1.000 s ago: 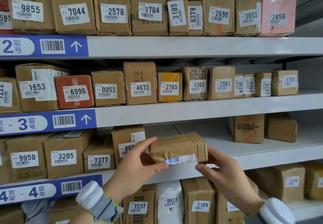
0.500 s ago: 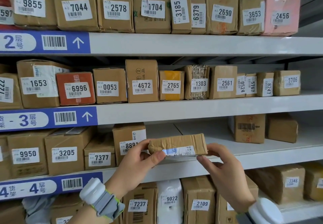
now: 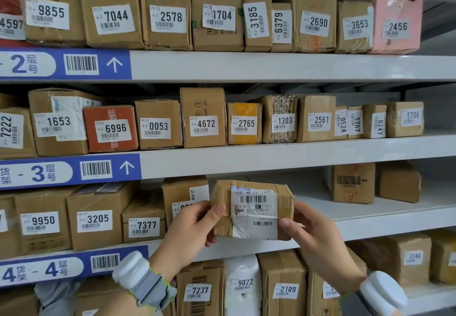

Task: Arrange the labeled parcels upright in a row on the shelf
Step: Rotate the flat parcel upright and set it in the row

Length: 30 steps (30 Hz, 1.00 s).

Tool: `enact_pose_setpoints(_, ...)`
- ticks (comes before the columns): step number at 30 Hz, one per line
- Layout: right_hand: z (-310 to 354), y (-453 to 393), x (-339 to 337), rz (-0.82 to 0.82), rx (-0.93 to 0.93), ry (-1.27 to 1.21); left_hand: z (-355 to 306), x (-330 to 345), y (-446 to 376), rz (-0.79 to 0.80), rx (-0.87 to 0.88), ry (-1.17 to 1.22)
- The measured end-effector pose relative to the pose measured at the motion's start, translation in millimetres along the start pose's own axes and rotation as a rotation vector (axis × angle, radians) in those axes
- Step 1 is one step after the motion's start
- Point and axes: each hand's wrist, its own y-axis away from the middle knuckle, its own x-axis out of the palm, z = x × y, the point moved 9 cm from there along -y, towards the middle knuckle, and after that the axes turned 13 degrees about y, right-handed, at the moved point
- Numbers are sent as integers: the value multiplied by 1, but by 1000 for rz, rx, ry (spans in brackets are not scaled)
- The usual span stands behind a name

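Observation:
I hold a small brown cardboard parcel with both hands in front of the shelf marked 4. Its face with a white shipping label is turned toward me. My left hand grips its left end, thumb on the front. My right hand grips its right end. To the left on this shelf stand parcels 9950, 3205, 7377 and one more whose number my left hand partly hides.
Two brown boxes sit further back on the right of the same shelf. Bare shelf board lies between them and the row. Shelves 2 and 3 above carry full rows of numbered parcels. More parcels stand on the shelf below.
The parcel has been rotated in my hands: earlier its top and a thin label edge faced me, now the whole labelled face does. Both hands stayed on its ends.

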Motion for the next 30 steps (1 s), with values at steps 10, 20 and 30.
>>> enact_pose_setpoints(10,-3,-6,3,2,156,-142,2,3,5,23,4,42)
enact_pose_setpoints(20,-15,1,8,46,456,-332,-11,18,13,133,42,50)
enact_pose_setpoints(30,-31,3,8,44,611,-304,-11,17,15,-69,-11,-20)
